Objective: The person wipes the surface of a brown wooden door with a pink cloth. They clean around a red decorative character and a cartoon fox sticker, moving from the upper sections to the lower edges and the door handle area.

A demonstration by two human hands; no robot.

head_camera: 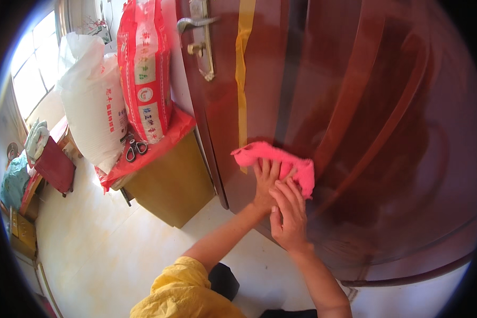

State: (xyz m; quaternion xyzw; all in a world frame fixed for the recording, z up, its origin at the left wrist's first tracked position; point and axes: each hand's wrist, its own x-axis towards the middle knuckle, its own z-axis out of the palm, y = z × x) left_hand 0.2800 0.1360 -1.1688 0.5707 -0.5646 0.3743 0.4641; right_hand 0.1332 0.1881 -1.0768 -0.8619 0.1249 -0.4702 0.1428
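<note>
A pink cloth (276, 157) lies flat against the lower part of a glossy dark red door (262, 99). My left hand (268, 185) presses on it with the fingers spread, and the cloth bunches above and to the right of them. Over the edge of that hand lies my right hand (290, 214), its fingertips close to the cloth's lower right part. A yellow strip (241, 87) runs down the door and ends just left of the cloth. Further up on the left are the metal door handle (196, 24) and lock plate.
Left of the door, a brownish-yellow cabinet (171, 179) with a red plastic cover (175, 131) holds a white sack (91, 99), a red printed sack (145, 71) and scissors (135, 149). A dark red suitcase (55, 165) stands farther left on the pale floor (91, 238).
</note>
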